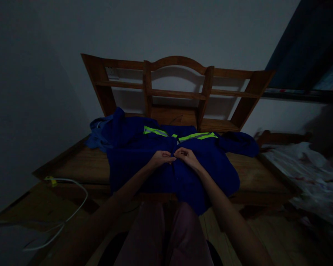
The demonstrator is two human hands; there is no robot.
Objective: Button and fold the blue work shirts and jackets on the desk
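Note:
A blue work jacket (144, 166) with yellow-green and grey reflective strips lies spread on the wooden desk, its lower front hanging over the near edge. At the middle of its front opening, my left hand (161, 159) pinches the fabric edge. Close beside it, my right hand (187, 156) is also closed on the front edge, with the fingertips of both hands almost touching. Whether a button or snap is between the fingers is too dark and small to tell.
Behind the jacket stands a wooden shelf unit (177, 94) against the wall. A lighter blue bundled cloth (100, 133) lies at the desk's left. A white cable (84, 199) loops at lower left. Plastic bags (305, 162) lie beside a wooden chair back (284, 136) on the right.

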